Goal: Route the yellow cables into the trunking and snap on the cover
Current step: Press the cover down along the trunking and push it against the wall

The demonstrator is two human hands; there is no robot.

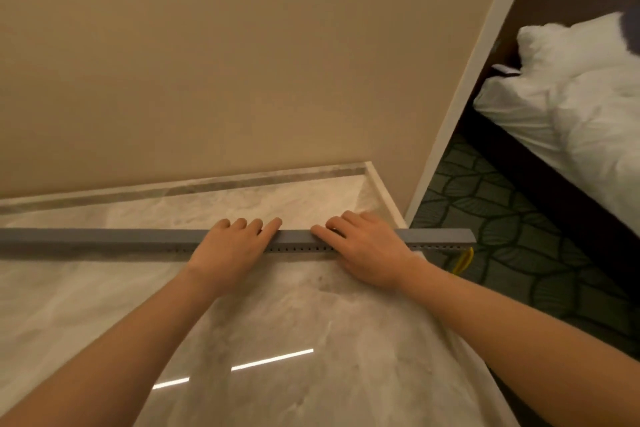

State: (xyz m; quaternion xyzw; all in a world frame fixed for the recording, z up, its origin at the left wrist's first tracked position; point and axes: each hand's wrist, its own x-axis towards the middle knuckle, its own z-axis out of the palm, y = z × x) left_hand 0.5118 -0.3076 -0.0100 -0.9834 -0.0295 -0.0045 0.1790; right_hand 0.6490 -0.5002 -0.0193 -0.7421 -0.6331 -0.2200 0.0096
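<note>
A long grey slotted trunking [104,238] lies across the marble counter [277,322], with its grey cover on top. Its right end juts past the counter's edge. My left hand [232,250] lies flat on the cover near the middle, fingers straight and pressing down. My right hand [363,246] presses the cover a little further right, fingers also flat. A loop of yellow cable [462,262] hangs out below the trunking's right end. The rest of the cable is hidden inside.
A beige wall [242,62] rises behind the counter, with a low marble upstand along it. To the right lie dark patterned carpet [502,218] and a bed with white bedding [581,97].
</note>
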